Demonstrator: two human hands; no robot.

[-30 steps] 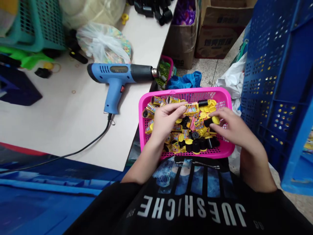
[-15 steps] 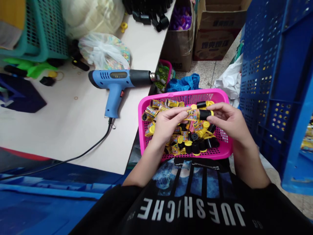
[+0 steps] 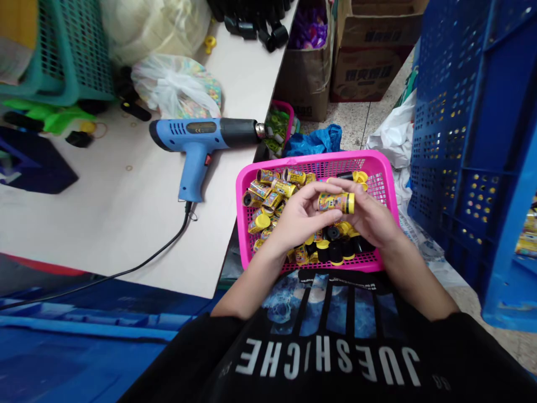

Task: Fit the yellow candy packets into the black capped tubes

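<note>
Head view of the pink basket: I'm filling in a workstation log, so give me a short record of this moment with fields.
Left hand: holds the small labelled canister at its left end
Right hand: holds the same canister at its yellow-capped end
Container: pink plastic mesh basket, beneath both hands
Contents: loose labelled canisters, yellow caps, black pieces
Beside basket: blue heat gun lying on white bench
Right side: blue perforated crate

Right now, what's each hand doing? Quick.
Left hand: closed, holding a small labelled canister.
Right hand: closed, holding the same canister.
</note>
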